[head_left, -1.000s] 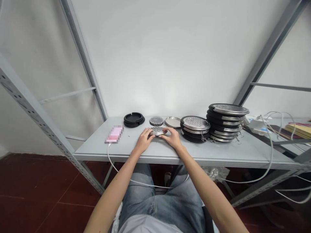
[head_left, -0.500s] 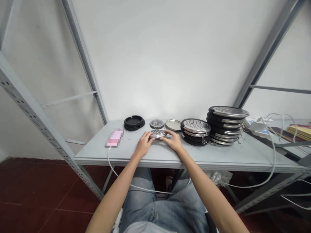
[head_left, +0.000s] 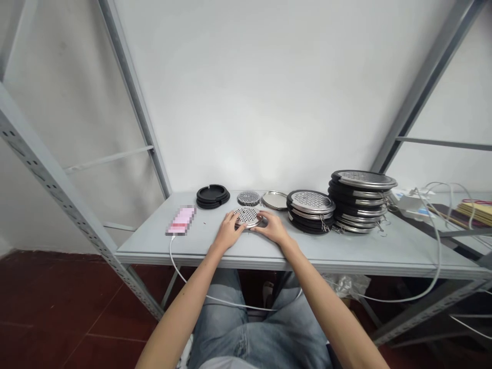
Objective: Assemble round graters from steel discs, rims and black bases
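A round perforated metal disc with a shiny rim (head_left: 246,216) is held low over the grey table, near its front middle. My left hand (head_left: 229,230) grips its left edge between thumb and fingers. On the opposite edge, my right hand (head_left: 272,226) is closed in the same way. Just behind the disc lie a smaller stack of perforated metal discs (head_left: 248,198) and a shallow shiny round tray (head_left: 274,199). Right of my hands stands a pile of round black-and-metal pieces with perforated tops (head_left: 311,210), small hooks hanging at its side.
A taller pile of similar pieces (head_left: 359,202) stands farther right. Several black rings (head_left: 212,196) are stacked at the left, near a phone (head_left: 181,220) with a white cable. A white adapter (head_left: 413,202), cables and yellow items (head_left: 476,211) lie at the far right. Metal posts frame the table (head_left: 154,241).
The disc has tipped so that its perforated face now shows more fully toward me. Both hands have shifted slightly with it and keep their grip on its edges.
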{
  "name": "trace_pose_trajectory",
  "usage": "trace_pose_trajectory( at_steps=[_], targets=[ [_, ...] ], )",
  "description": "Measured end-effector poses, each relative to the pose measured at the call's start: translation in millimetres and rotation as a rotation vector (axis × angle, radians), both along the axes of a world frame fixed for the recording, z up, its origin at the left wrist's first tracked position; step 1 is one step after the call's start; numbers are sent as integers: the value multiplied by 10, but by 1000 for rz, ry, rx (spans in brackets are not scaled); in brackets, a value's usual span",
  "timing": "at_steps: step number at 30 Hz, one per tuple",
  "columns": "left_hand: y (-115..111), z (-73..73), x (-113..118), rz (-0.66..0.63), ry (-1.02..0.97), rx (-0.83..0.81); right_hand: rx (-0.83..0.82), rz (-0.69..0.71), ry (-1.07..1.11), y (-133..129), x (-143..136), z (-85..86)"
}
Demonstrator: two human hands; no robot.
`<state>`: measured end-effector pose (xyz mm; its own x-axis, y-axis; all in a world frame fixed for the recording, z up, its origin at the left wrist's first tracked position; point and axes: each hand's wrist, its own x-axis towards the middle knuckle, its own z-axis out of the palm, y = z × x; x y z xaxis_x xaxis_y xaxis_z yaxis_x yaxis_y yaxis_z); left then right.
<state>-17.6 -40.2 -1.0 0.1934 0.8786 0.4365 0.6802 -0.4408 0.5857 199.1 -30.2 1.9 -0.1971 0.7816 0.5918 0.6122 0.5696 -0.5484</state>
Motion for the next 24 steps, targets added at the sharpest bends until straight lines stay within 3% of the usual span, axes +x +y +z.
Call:
trace_pose_trajectory(
  at_steps=[18,24],
  targets=[
    [-10,22,4,10,35,17,-14,46,-172,-60,-14,48],
    [49,-22,-5,62,19,3,-12,29,-95,-54,-23,57]
  ],
)
